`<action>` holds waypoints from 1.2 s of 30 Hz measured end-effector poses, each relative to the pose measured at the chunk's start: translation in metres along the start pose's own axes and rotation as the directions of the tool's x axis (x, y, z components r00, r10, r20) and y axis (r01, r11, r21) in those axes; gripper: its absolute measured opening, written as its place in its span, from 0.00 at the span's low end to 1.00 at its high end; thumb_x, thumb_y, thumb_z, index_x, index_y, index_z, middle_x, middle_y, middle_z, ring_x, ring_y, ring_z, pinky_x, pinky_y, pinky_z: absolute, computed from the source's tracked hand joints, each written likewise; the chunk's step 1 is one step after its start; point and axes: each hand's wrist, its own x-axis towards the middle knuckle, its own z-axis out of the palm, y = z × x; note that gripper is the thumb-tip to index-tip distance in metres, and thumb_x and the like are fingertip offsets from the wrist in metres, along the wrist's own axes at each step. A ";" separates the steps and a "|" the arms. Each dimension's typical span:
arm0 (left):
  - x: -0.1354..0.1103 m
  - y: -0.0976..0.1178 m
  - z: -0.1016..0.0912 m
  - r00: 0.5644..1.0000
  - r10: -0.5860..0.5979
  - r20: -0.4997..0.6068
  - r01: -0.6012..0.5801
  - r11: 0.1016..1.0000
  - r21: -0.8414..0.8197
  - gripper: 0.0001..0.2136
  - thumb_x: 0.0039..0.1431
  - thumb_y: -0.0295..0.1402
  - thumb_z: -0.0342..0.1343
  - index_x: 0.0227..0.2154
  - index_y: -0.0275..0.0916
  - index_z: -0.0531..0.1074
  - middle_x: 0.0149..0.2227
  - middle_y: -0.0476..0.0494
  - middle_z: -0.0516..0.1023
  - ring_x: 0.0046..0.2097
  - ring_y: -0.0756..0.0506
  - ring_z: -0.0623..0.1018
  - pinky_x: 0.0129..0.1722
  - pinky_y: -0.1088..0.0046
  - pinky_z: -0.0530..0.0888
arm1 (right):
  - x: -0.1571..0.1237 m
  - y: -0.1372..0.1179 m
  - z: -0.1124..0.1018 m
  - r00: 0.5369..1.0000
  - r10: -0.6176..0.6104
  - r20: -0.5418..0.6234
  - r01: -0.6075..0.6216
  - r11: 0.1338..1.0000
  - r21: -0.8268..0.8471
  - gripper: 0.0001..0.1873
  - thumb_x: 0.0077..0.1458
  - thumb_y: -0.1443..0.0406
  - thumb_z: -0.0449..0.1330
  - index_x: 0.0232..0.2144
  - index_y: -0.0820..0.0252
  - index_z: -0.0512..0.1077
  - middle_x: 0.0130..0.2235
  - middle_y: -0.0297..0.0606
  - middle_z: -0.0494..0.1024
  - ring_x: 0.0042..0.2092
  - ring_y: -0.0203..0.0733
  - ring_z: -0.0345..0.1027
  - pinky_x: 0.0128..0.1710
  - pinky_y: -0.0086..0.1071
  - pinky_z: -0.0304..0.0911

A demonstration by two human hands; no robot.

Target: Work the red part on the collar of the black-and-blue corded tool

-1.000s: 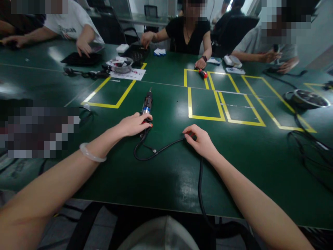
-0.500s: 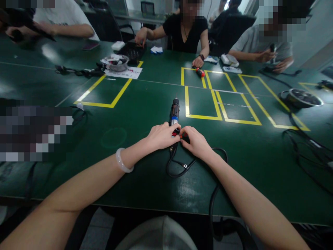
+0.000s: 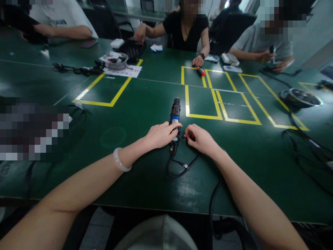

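Observation:
On the green table (image 3: 145, 166) lies a corded electric screwdriver (image 3: 176, 108), black with a blue and silver band, its thin bit pointing away from me. My left hand (image 3: 163, 134) grips its rear part, thumb and forefinger on either side of the body. Just to the right, my right hand (image 3: 200, 138) pinches a small red part (image 3: 185, 136), held apart from the screwdriver. The fingers hide most of that part, so its kind is unclear. A black cord (image 3: 173, 176) loops from the screwdriver's rear end and passes under my right wrist.
Yellow tape frames (image 3: 204, 116) mark the table ahead. A red-and-black tool (image 3: 200, 71) lies by a co-worker's hand (image 3: 198, 61). Bowls of parts stand at the back left (image 3: 118, 61) and at the right (image 3: 303, 98). Cables (image 3: 299, 149) run along the right side.
My right hand has moved slightly right, taking the small red part away from the screwdriver's rear. My left hand stays on the screwdriver.

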 end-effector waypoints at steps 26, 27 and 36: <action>-0.002 0.001 -0.001 1.000 0.001 -0.014 -0.001 1.000 -0.015 0.24 0.70 0.50 0.37 0.66 0.57 0.58 0.50 0.41 0.74 0.48 0.38 0.79 0.46 0.61 0.73 | 0.000 -0.004 0.011 0.992 0.116 -0.044 -0.083 0.885 0.458 0.06 0.55 0.68 0.57 0.37 0.58 0.73 0.32 0.34 0.79 0.33 0.37 0.73 0.37 0.33 0.67; -0.003 0.002 -0.002 1.000 0.002 -0.018 -0.003 1.000 -0.013 0.25 0.69 0.52 0.39 0.65 0.57 0.59 0.49 0.41 0.74 0.48 0.37 0.79 0.45 0.61 0.73 | 0.000 -0.003 0.012 0.990 0.136 -0.043 -0.097 0.858 0.504 0.07 0.55 0.68 0.57 0.37 0.58 0.72 0.32 0.34 0.79 0.33 0.38 0.74 0.37 0.33 0.68; -0.005 -0.009 0.000 0.998 0.000 -0.067 0.004 0.998 0.061 0.21 0.65 0.46 0.46 0.60 0.55 0.64 0.45 0.42 0.73 0.43 0.38 0.78 0.42 0.61 0.73 | 0.000 -0.001 0.013 0.983 0.173 -0.056 -0.107 0.797 0.594 0.06 0.55 0.66 0.56 0.37 0.57 0.68 0.36 0.37 0.81 0.33 0.38 0.75 0.37 0.34 0.70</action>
